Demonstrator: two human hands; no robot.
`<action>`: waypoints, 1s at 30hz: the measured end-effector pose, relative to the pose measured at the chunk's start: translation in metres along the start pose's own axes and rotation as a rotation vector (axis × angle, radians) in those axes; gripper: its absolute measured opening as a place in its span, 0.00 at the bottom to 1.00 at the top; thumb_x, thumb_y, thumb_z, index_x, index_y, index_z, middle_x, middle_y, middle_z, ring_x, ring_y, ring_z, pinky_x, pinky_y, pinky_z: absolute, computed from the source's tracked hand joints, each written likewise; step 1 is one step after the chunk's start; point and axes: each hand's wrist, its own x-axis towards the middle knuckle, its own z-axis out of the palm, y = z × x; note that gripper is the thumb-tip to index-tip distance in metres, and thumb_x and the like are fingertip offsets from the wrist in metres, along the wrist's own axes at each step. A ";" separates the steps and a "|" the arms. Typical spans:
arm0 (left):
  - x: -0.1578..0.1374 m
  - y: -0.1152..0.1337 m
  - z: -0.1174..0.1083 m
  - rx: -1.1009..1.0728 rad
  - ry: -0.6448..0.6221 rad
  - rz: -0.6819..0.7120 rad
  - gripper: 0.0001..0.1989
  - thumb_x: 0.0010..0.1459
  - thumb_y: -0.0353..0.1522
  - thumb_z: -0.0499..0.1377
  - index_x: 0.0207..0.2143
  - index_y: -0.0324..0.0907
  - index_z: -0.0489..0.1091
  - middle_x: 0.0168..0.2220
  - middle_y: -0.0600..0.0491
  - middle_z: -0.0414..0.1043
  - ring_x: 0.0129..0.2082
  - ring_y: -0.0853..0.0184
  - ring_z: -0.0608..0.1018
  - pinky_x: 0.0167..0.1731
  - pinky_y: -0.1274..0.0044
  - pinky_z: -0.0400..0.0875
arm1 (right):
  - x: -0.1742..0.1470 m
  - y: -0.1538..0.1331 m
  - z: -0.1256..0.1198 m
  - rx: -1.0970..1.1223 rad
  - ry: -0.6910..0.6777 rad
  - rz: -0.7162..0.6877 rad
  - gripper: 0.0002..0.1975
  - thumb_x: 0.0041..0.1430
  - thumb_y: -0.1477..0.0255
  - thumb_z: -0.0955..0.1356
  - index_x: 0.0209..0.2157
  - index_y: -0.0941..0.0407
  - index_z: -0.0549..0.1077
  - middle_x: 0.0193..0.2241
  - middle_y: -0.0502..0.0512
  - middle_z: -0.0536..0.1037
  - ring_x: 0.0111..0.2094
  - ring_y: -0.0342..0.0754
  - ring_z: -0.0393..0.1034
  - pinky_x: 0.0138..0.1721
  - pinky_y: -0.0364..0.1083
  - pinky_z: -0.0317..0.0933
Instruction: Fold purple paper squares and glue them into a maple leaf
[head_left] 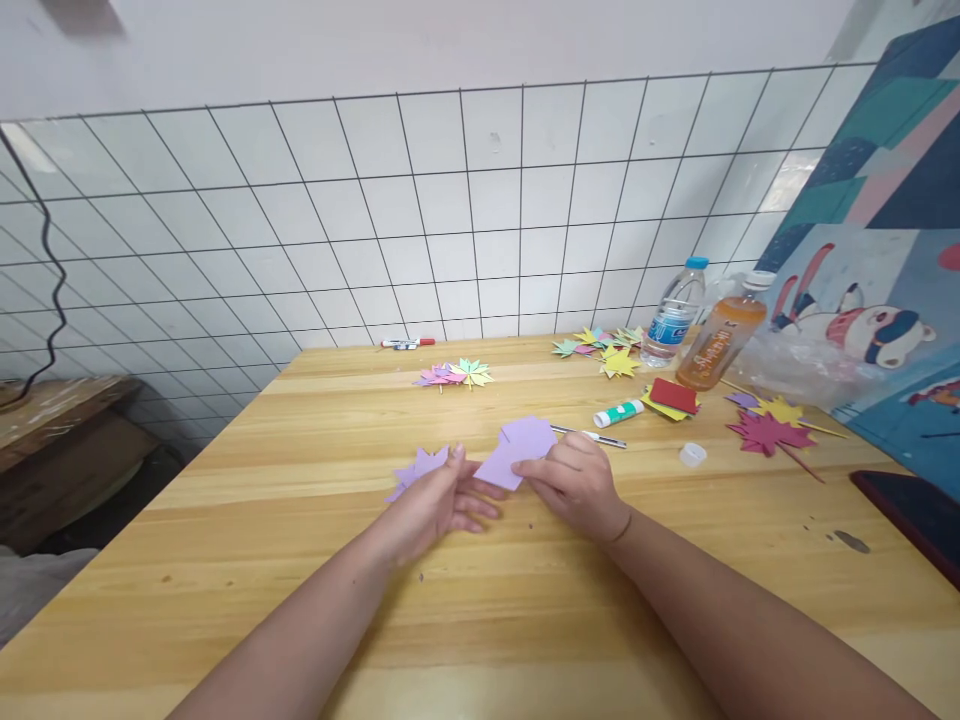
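Note:
Purple paper pieces (pixel 517 447) are pinched between the thumb and fingers of my right hand (pixel 576 480), over the middle of the table. My left hand (pixel 442 503) has its fingers spread beside their left edge; whether its fingertips touch the paper I cannot tell. Behind my left hand lies a purple paper leaf (pixel 420 468), partly covered by the hand. A pen (pixel 600 438) rests on the table behind my right hand, one end hidden by the paper. Close by it lies a glue stick (pixel 619 413) without its cap.
Paper leaves (pixel 454 374) lie toward the back, with more leaves (pixel 619 360) near a water bottle (pixel 675 312) and an orange drink bottle (pixel 724 335). Red cards (pixel 673 396), a white cap (pixel 693 455), a dark red leaf (pixel 769 432) and a phone (pixel 911 515) are at right. Markers (pixel 407 343) lie near the tiled wall.

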 end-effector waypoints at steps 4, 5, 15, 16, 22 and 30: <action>0.006 -0.010 0.009 -0.278 0.074 0.014 0.17 0.54 0.42 0.57 0.37 0.37 0.71 0.32 0.48 0.73 0.30 0.68 0.75 0.29 0.78 0.70 | 0.001 -0.010 0.004 0.087 -0.126 -0.120 0.10 0.59 0.70 0.64 0.37 0.46 0.77 0.20 0.50 0.69 0.25 0.44 0.56 0.31 0.44 0.53; 0.008 -0.014 0.007 -0.277 0.081 0.028 0.14 0.52 0.39 0.60 0.34 0.36 0.71 0.29 0.49 0.73 0.27 0.70 0.74 0.28 0.79 0.69 | 0.003 -0.012 0.004 0.099 -0.155 -0.110 0.10 0.59 0.70 0.64 0.37 0.46 0.77 0.23 0.51 0.70 0.27 0.44 0.58 0.32 0.44 0.54; 0.019 -0.023 -0.004 -0.063 0.096 0.042 0.14 0.51 0.41 0.60 0.32 0.38 0.72 0.30 0.50 0.76 0.30 0.67 0.77 0.33 0.76 0.69 | 0.005 -0.008 0.017 0.538 -0.275 0.342 0.03 0.53 0.70 0.67 0.30 0.53 0.74 0.53 0.56 0.66 0.54 0.50 0.60 0.51 0.51 0.57; 0.018 -0.023 -0.003 -0.057 0.120 0.033 0.15 0.50 0.41 0.61 0.33 0.38 0.72 0.31 0.49 0.77 0.30 0.67 0.77 0.33 0.76 0.69 | 0.004 -0.006 0.020 0.632 -0.291 0.438 0.03 0.53 0.70 0.67 0.30 0.54 0.73 0.51 0.58 0.68 0.52 0.49 0.63 0.49 0.50 0.60; 0.019 -0.022 -0.004 -0.098 0.138 0.029 0.17 0.52 0.38 0.60 0.42 0.39 0.68 0.40 0.45 0.76 0.33 0.66 0.78 0.34 0.76 0.70 | 0.004 0.001 0.029 1.010 -0.274 0.817 0.09 0.49 0.65 0.68 0.28 0.56 0.67 0.38 0.56 0.76 0.39 0.47 0.72 0.43 0.48 0.64; 0.013 -0.017 0.002 0.027 0.145 0.119 0.24 0.47 0.46 0.61 0.42 0.40 0.67 0.40 0.46 0.73 0.38 0.60 0.76 0.33 0.72 0.71 | 0.004 -0.002 0.028 1.020 -0.280 0.780 0.08 0.48 0.68 0.68 0.26 0.57 0.67 0.25 0.50 0.74 0.28 0.43 0.70 0.33 0.43 0.64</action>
